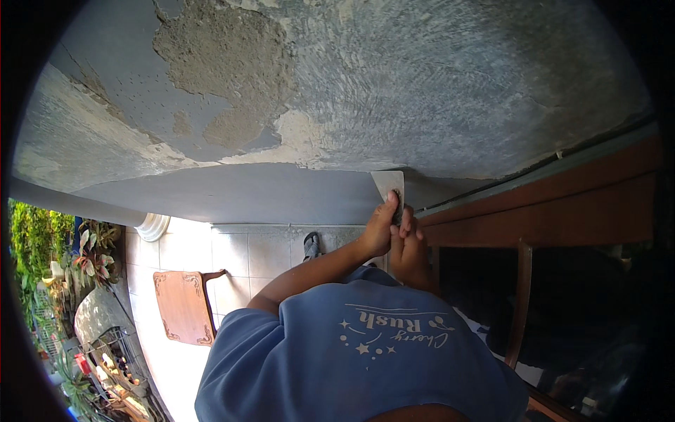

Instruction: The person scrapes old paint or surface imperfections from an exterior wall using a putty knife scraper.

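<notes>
A metal scraper (385, 180) has its wide blade against the lower edge of the rough plaster wall (330, 84), where it meets smooth grey paint. My left hand (380, 228) is closed on the scraper's handle, its thumb lying along it near the blade. My right hand (410, 239) is closed round the same handle, just right of and slightly below my left. The handle is mostly hidden by my fingers. Higher on the wall, at the upper left, paint has come off in patches (218, 56), showing coarse grey-brown plaster.
A carved wooden stool (184, 308) stands on the tiled floor (230, 250), near a white column base (153, 226). Plants (31, 246) and a black bicycle basket (116, 352) are at the far left. A brown wooden window frame (534, 197) with dark glass runs along the right.
</notes>
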Motion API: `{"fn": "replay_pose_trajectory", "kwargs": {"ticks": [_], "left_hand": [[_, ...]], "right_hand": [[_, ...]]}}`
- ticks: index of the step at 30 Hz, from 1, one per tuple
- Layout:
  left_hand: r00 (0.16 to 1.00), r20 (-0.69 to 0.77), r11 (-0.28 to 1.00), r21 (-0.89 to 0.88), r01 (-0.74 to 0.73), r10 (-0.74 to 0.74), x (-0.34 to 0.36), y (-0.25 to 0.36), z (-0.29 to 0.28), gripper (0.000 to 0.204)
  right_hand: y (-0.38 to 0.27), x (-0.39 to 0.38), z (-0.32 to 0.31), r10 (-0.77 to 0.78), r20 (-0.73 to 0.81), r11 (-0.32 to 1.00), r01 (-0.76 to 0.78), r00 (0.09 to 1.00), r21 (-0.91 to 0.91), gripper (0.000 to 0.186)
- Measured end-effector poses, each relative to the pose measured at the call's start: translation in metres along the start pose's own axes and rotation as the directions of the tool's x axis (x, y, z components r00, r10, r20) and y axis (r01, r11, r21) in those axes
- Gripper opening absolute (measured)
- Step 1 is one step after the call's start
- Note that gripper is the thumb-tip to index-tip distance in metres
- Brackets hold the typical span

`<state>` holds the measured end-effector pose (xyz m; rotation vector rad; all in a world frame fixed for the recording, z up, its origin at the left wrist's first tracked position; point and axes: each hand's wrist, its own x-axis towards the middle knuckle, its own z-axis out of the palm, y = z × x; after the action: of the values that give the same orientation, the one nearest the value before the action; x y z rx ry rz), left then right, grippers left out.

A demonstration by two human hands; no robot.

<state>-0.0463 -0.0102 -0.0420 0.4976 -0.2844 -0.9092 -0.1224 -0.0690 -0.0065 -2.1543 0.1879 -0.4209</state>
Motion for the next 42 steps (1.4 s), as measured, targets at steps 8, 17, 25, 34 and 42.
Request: {"fn": "replay_pose_trajectory", "kwargs": {"ticks": [8, 17, 25, 34, 42], "left_hand": [[1.0, 0.014, 1.0, -0.009, 0.005, -0.005, -0.004, 0.0, -0.002, 0.063], [1.0, -0.028, 1.0, 0.0, -0.002, 0.002, -0.004, 0.002, -0.002, 0.062], [0.999, -0.04, 0.992, 0.126, -0.002, 0.007, 0.002, 0.002, 0.004, 0.06], [0.999, -0.045, 0.998, 0.07, -0.009, 0.012, -0.001, 0.001, 0.001, 0.063], [0.998, -0.066, 0.996, 0.094, -0.004, 0.01, -0.002, 0.005, -0.004, 0.062]], "right_hand": [[0.008, -0.001, 0.003, -0.054, -0.008, 0.996, 0.054, 0.998, -0.066, 0.015], [0.009, -0.005, 0.011, -0.066, -0.023, 0.996, 0.065, 0.998, -0.066, 0.018], [0.002, 0.004, 0.002, -0.092, -0.067, 0.995, 0.089, 0.994, -0.045, 0.016], [0.01, 0.001, 0.0, -0.064, -0.008, 0.997, 0.065, 0.998, 0.035, 0.014], [0.008, 0.005, 0.005, -0.035, -0.024, 0.999, 0.035, 0.999, 0.025, 0.018]]}}
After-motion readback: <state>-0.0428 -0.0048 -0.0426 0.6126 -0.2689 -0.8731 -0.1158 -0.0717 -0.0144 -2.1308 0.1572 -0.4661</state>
